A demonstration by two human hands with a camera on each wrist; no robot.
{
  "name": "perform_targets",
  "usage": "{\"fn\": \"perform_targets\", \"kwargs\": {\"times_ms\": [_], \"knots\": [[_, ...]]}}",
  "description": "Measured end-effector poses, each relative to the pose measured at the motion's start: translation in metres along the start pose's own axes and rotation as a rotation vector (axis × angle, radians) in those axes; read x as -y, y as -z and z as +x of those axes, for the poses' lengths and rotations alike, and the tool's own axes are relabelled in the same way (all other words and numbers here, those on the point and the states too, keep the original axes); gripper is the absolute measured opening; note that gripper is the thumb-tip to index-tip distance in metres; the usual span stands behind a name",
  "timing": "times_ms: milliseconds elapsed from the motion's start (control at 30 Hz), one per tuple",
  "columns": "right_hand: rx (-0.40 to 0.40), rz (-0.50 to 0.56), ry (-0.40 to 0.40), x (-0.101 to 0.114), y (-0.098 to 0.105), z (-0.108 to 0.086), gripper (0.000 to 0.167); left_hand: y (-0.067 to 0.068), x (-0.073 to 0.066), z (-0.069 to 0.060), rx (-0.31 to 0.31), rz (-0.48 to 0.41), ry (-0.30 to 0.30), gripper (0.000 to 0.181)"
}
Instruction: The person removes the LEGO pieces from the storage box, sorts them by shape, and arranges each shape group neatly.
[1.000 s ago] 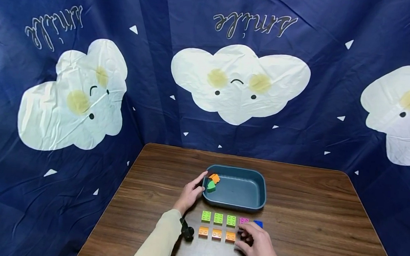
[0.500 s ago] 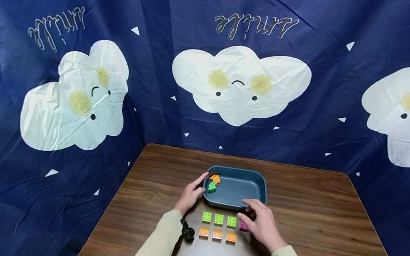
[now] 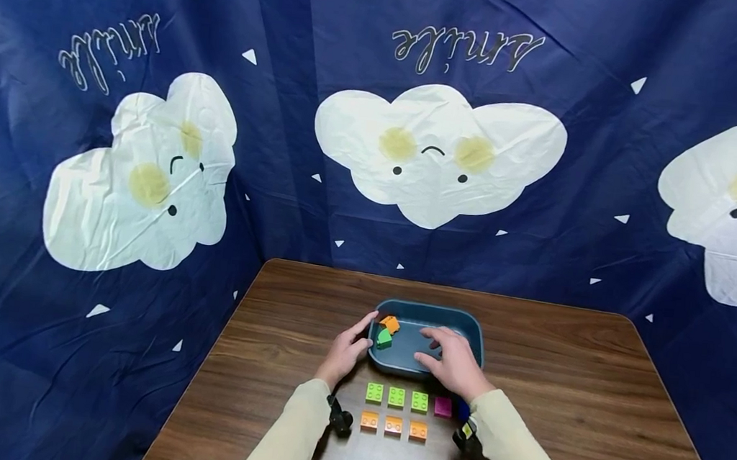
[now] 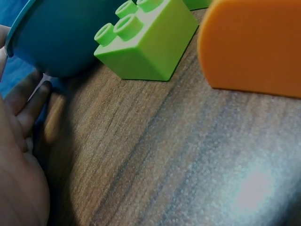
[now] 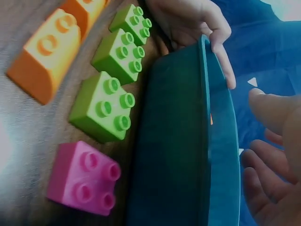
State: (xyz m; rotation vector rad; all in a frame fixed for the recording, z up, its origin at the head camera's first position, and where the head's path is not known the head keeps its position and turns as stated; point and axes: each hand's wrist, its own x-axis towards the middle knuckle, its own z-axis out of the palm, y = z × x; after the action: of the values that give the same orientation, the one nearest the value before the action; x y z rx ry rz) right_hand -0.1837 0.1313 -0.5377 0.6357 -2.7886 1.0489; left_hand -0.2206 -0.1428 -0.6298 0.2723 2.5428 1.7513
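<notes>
My left hand (image 3: 343, 354) rests at the left end of the blue-green plastic tray (image 3: 430, 306), its straight fingers touching the rim. Over the tray's right half, my right hand (image 3: 457, 361) has thumb and fingers apart, and nothing shows between them. Inside the tray at the left lie an orange toy brick (image 3: 390, 324) and a green brick (image 3: 384, 339). Part of the tray floor is hidden beneath the right hand. In the right wrist view, a pink brick (image 5: 84, 179) stands beside the tray's near wall.
Before the tray stand a row of lime-green bricks (image 3: 396, 396) and a row of orange bricks (image 3: 393, 425). A blue brick (image 3: 464, 411) is partly hidden by the right wrist. The wooden table (image 3: 557, 389) meets a dark blue cloth (image 3: 280, 201) behind and at both sides.
My right hand has moved forward from beside the pink and blue bricks to over the tray, and its thumb and fingers are spread. The left hand stays at the tray's rim.
</notes>
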Motion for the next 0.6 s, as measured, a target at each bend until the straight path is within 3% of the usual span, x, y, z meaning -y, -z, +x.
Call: {"fn": "perform_targets", "kwargs": {"times_ms": [300,600], "knots": [[0.166,-0.035,0.050,0.002,-0.015,0.029,0.049,0.001,-0.001,0.000,0.017,-0.005,0.000,0.064],[0.269,-0.219,0.200,0.012,-0.025,0.054,0.051,0.002,-0.001,0.000,0.016,0.004,0.001,0.065]]}}
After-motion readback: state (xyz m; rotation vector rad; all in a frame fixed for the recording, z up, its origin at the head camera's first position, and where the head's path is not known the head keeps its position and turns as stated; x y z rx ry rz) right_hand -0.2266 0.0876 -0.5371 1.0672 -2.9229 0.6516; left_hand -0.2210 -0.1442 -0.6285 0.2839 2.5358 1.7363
